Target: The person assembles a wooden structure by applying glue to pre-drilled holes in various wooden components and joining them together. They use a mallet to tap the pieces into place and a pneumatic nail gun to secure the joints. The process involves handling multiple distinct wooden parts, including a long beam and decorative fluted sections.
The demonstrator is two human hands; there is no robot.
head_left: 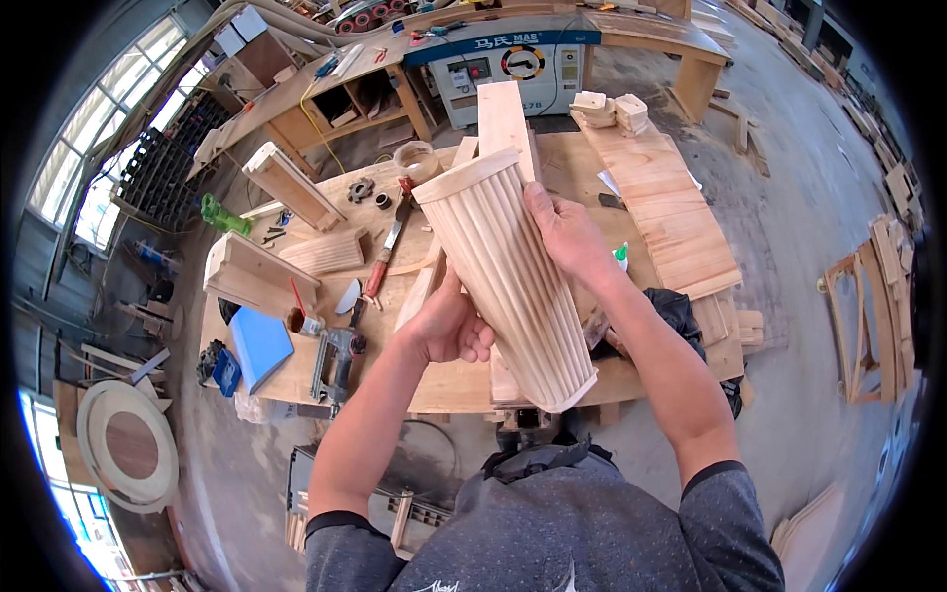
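Note:
I hold a pale fluted wooden column piece (510, 286), tilted above the workbench, its wider capped end away from me and its narrower end near my body. My right hand (570, 235) grips its right edge, thumb along the side and the other fingers mostly hidden. At its left side, my left hand (456, 326) steadies it with curled fingers, partly behind the wood. Beneath it on the plywood bench top (449, 393) lie long boards (505, 113). Left of my left hand are a nail gun (337, 365), a red-handled chisel-like tool (390, 247) and a putty knife (348, 296).
More fluted pieces (324, 252) and wooden brackets (258, 271) stand at the bench's left, near a blue folder-like sheet (260, 347) and a tape roll (416, 161). Wide panels (671, 212) lie to the right, beside a black bag (676, 316). A machine (508, 79) stands beyond.

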